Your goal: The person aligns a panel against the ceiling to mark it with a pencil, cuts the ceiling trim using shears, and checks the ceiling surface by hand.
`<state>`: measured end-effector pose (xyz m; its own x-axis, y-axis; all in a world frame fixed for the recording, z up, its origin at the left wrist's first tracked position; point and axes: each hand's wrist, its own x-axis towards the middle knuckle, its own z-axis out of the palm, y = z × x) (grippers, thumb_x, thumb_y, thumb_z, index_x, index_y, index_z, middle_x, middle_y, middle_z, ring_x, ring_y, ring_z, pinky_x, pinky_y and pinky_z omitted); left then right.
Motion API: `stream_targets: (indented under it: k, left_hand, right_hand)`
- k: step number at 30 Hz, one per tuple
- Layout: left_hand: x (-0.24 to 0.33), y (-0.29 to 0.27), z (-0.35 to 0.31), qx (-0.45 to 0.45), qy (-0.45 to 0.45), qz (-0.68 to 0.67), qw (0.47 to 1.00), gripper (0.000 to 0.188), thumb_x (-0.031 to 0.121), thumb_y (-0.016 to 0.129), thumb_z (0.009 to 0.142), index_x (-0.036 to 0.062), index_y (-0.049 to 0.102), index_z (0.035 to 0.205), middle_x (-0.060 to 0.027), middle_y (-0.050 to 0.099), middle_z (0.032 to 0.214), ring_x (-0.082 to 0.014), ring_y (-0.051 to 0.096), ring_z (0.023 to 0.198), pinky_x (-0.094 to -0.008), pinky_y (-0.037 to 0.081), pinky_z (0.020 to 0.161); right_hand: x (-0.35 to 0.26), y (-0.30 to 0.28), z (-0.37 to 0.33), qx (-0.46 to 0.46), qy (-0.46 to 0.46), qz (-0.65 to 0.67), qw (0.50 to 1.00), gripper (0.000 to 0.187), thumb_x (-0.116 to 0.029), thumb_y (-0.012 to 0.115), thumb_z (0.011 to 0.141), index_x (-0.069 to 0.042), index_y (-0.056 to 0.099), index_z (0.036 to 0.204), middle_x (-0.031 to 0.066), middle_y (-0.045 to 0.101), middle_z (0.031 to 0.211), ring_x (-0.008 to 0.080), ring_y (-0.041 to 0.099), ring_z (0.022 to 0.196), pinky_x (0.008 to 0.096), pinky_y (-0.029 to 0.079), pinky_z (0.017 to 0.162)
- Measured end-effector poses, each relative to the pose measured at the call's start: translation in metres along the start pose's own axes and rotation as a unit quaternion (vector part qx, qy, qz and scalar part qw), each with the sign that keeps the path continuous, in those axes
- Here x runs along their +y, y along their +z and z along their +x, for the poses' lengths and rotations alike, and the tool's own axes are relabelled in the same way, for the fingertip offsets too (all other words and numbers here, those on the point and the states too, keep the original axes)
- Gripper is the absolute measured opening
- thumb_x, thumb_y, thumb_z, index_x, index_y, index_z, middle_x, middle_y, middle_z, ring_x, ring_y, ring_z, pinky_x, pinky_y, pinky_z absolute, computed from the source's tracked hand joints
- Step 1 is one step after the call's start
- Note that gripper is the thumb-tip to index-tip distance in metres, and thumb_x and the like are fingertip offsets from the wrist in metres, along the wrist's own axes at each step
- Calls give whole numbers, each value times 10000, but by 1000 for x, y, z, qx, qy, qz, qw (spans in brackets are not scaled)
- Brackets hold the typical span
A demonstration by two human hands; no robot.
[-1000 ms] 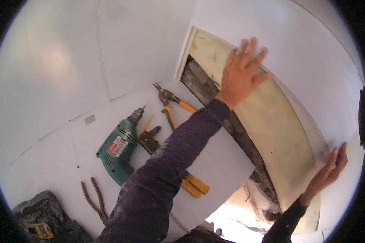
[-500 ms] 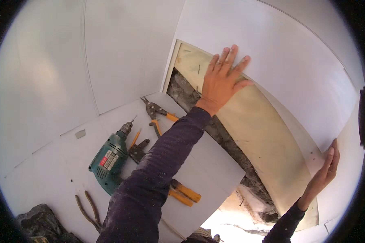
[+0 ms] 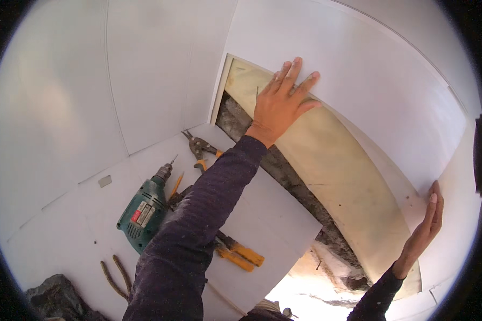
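Grn pwr drill (image 3: pixel 145 211), org pencil (image 3: pixel 177 183) beside it, yel-grip snips (image 3: pixel 199 148), pliers (image 3: pixel 110 278) partly hidden, blk bag (image 3: pixel 56 295) btm L

The left hand (image 3: pixel 284 104) has slid left along the beige panel (image 3: pixel 348 176), nearer its far left corner, covering 1 of 2 dark marks visible earlier. The right hand (image 3: pixel 424 230) has drawn its fingers together and left to the white panel's (image 3: pixel 348 59) edge. The left sleeve (image 3: pixel 198 224) hides more of the snips (image 3: pixel 197 147); the view has tilted.

Left fingers (image 3: pixel 291 76) against white panel (image 3: pixel 353 69)
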<state>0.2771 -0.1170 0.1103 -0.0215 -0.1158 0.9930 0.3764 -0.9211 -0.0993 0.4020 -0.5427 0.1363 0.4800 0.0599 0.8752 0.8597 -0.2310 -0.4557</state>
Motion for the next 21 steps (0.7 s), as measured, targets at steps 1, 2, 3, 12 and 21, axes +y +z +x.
stream_targets:
  k: [1,2,3,12,21]
  left_hand:
    - [-1,-1,1,-9,-2,-4,1000,724,598,783,891,318,628,1541,-182,518,1655,-375,637,1396,-450,626,1015]
    - [-3,-3,0,-10,-2,-2,1000,724,598,783,891,318,628,1541,-182,518,1655,-375,637,1396,-450,626,1015]
    - [-4,-6,0,-18,-2,1,1000,706,584,778,906,331,618,1546,-178,515,1655,-366,637,1399,-433,642,983]
    - [-15,-15,11,-58,46,22,997,624,508,746,986,326,596,1564,-173,529,1632,-343,640,1402,-407,657,960]
    - [-29,-29,24,-129,99,38,986,570,461,734,1009,300,617,1543,-171,547,1622,-310,636,1412,-381,651,974]
  right_hand:
    - [2,2,1,10,9,22,1000,483,-295,542,1157,43,655,1483,151,686,1479,257,581,1429,416,385,1254]
    - [5,4,2,21,18,44,999,471,-285,550,1155,46,662,1470,150,688,1472,253,578,1430,415,385,1253]
    - [9,4,2,20,19,45,999,471,-285,550,1155,46,662,1470,150,688,1472,253,578,1430,415,385,1253]
    - [8,33,-49,-74,-116,116,984,338,-177,574,1104,35,669,1349,136,722,1259,255,633,1217,397,426,1166]
    - [-71,154,-102,-433,-179,190,863,136,-60,737,988,-37,781,1115,162,772,1001,360,713,948,449,565,829]
